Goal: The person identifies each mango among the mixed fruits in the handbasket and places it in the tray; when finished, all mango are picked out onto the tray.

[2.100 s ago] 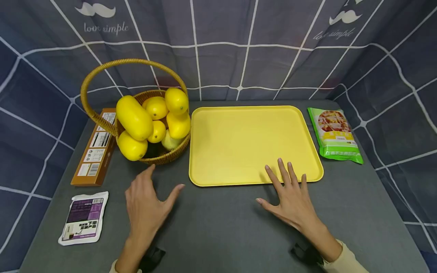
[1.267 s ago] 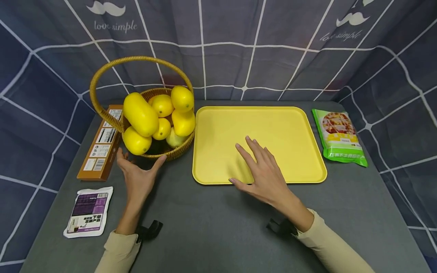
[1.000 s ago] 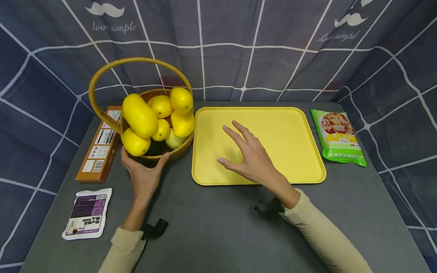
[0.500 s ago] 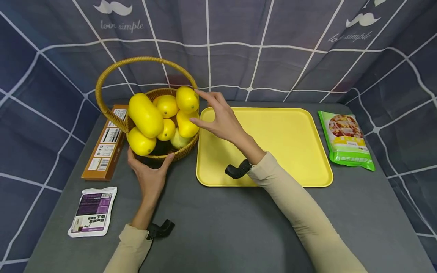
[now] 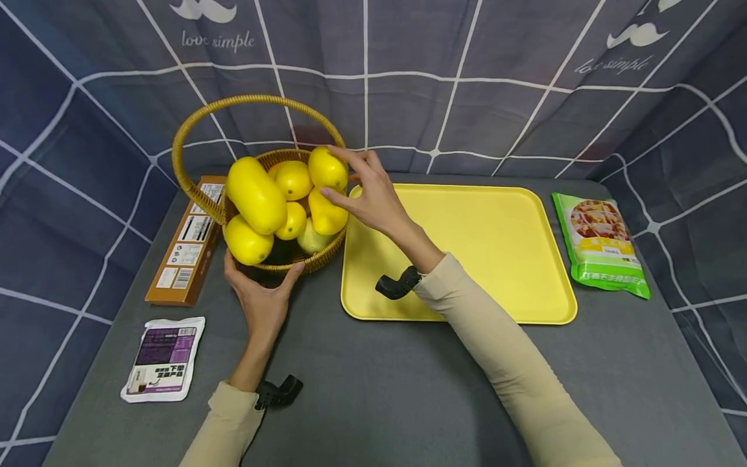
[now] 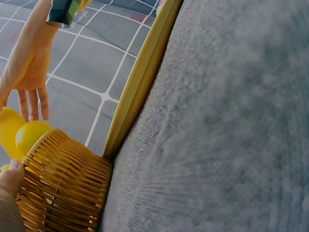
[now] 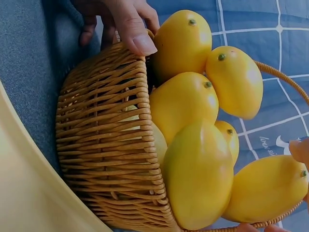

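Observation:
A wicker basket (image 5: 321,259) with a tall arched handle holds several yellow mangoes. My left hand (image 5: 264,306) grips the basket's front side, and its thumb (image 7: 144,44) lies on the rim in the right wrist view. At the basket's right rear, my right hand (image 5: 378,198) spans the topmost mango (image 5: 327,168), index fingertip on its top and thumb at its lower side. In the right wrist view that mango (image 7: 270,188) sits between thumb and fingers at the right edge. A long mango (image 5: 255,194) leans over the basket's left rim.
A yellow tray (image 5: 467,259) lies right of the basket, under my right forearm. A brown box (image 5: 187,253) lies against the basket's left. Nearer is a white-and-purple pouch (image 5: 165,360); a green food packet (image 5: 604,243) lies far right. Grey checked curtain (image 5: 408,78) hangs behind.
My right hand has moved left from over the tray to the topmost mango and closed around it. My left hand has moved up to the basket's front and taken hold.

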Action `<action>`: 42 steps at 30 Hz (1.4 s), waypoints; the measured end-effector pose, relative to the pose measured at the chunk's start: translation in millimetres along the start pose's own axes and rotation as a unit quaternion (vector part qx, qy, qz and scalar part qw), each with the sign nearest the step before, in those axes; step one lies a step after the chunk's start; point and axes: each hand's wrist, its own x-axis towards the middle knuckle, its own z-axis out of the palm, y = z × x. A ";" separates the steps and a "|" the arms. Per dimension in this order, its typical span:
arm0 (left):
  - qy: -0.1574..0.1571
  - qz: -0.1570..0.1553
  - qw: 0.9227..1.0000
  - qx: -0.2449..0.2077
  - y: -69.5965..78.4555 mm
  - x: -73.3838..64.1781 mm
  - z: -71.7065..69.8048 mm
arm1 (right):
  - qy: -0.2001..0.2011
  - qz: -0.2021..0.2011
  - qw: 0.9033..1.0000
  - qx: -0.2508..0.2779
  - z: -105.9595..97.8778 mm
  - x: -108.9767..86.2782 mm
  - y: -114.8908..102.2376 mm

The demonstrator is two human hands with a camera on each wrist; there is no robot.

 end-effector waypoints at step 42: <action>0.008 0.001 1.000 0.006 -0.7 -2.5 2.6 | 0.108 -0.047 0.993 0.028 -26.5 -62.1 2.4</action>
